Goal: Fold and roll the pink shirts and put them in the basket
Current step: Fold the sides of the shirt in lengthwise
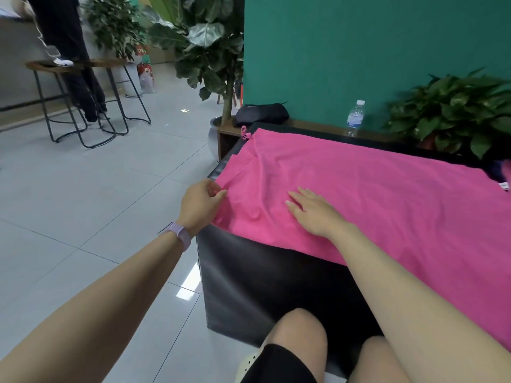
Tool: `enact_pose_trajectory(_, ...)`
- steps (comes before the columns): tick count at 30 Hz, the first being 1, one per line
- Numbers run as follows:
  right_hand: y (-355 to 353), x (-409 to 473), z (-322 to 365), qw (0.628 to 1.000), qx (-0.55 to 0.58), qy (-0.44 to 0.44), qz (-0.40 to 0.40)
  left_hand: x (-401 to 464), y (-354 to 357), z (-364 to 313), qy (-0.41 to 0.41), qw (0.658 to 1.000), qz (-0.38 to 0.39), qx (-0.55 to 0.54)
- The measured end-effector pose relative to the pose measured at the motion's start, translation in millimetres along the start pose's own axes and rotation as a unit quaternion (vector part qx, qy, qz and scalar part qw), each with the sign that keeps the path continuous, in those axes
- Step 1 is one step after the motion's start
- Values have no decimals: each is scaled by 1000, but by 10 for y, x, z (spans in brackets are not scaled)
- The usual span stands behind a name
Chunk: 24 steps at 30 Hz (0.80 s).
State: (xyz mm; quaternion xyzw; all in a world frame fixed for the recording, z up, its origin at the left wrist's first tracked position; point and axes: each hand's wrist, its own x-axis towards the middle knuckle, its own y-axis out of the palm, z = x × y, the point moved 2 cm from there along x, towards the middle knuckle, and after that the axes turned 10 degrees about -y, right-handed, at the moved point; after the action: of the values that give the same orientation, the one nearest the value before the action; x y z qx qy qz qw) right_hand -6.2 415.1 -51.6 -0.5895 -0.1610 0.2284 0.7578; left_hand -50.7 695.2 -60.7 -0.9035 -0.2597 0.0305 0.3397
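Grey floor tiles (83, 189) surround a black bench (262, 277) draped with the pink shirt (373, 194) — left hand (200, 204) pinches its near-left edge, right hand (313, 211) lies flat, fingers spread, on the cloth — water bottle (356, 117) beyond it.

Bare forearms, no sleeves; lilac watch band (181, 235) on left wrist; black shorts (279, 364); pale perforated shoe (247, 364).

The pink shirt (373, 194) runs off the right edge (collar end unseen), hiding the bench top.
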Motion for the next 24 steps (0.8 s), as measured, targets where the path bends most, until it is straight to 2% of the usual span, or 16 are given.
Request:
enact_pose_trajectory(5, 26, 42, 1, 1000, -8, 6, 21, 71, 26, -54, 1, 1000, 13, 18)
enact_pose_trajectory(8, 28, 47, -23, 1000, -8, 9, 28, 54, -84, 43, -22, 997, 17, -74)
enact_pose_trajectory(11, 29, 58, -40, 1000, 0, 7, 28, -14, -232, 273, -39, 978, 26, -204)
enact_pose_trajectory(17, 37, 95, -52, 1000, 10, 3, 26, -282, -223, 641, -14, 969, 41, -243)
enact_pose_trajectory(20, 53, 92, -64, 1000, 9, 2, 23, -338, -175, 739, -37, 954, 113, -276)
enact_pose_trajectory(22, 58, 91, -66, 1000, 8, -2, 22, -379, -99, 799, -28, 950, 183, -253)
enact_pose_trajectory(24, 60, 89, -76, 1000, 9, 0, 24, -386, -87, 823, -3, 946, 205, -250)
